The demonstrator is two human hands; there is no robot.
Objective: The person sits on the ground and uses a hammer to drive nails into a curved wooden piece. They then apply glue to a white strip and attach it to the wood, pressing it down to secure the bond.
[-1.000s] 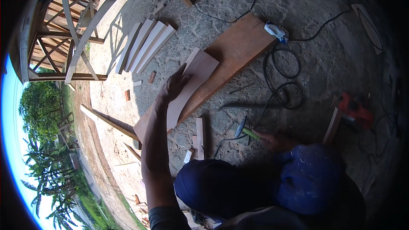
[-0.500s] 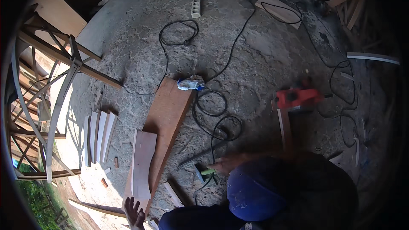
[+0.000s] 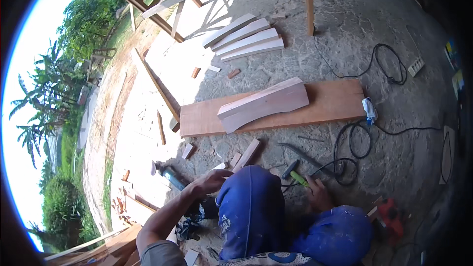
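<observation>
Hammer (image 3: 298,177) is sitting gripped in the right hand (image 3: 319,194), firmness likely aiding control, while the left hand (image 3: 211,182), closure unclear, is hanging by one knee (image 3: 250,202).

Left arm (image 3: 172,210): bent at the elbow, forearm slanting up and inward from the lower left. Left hand (image 3: 211,182) lies beside the left knee (image 3: 250,192), back of hand uppermost, fingers bent toward the knee; contact and exact finger closure unclear. Right hand (image 3: 319,196): beyond the right knee (image 3: 337,231), fingers curled in a grip, reaching forward and slightly left. Right forearm mostly hidden by the knee. Both knees bent and raised, set apart; hands well apart.
</observation>
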